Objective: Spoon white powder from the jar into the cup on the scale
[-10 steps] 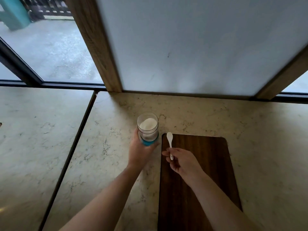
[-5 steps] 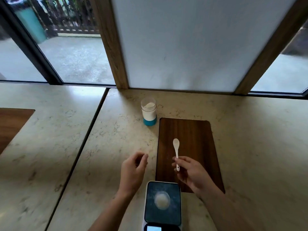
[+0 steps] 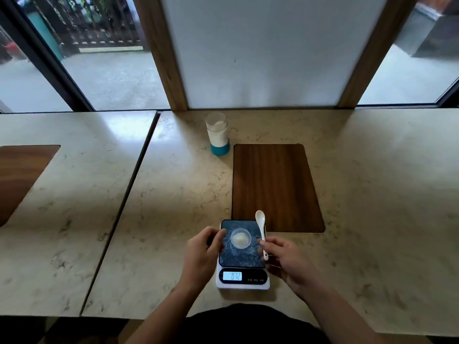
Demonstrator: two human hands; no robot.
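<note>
A clear jar (image 3: 217, 135) with a blue base holds white powder and stands far back on the counter, well away from both hands. Near the front edge sits a white digital scale (image 3: 243, 256) with a dark platform and a lit display. On the platform is a small clear cup (image 3: 240, 238) with white powder in it. My right hand (image 3: 283, 261) pinches the handle of a white spoon (image 3: 260, 223) at the scale's right edge, bowl pointing away and empty. My left hand (image 3: 205, 252) rests at the scale's left edge, fingers curled and holding nothing.
A dark wooden board (image 3: 274, 187) lies behind the scale, to the right of the jar. A seam (image 3: 129, 192) splits the marble counter, and a second wooden board (image 3: 17, 177) lies at the far left. Windows and a white panel (image 3: 260, 50) rise behind.
My left hand let go of the jar and both hands drew back toward me, to the two sides of the scale. The view pulled back, bringing the scale and cup fully into sight.
</note>
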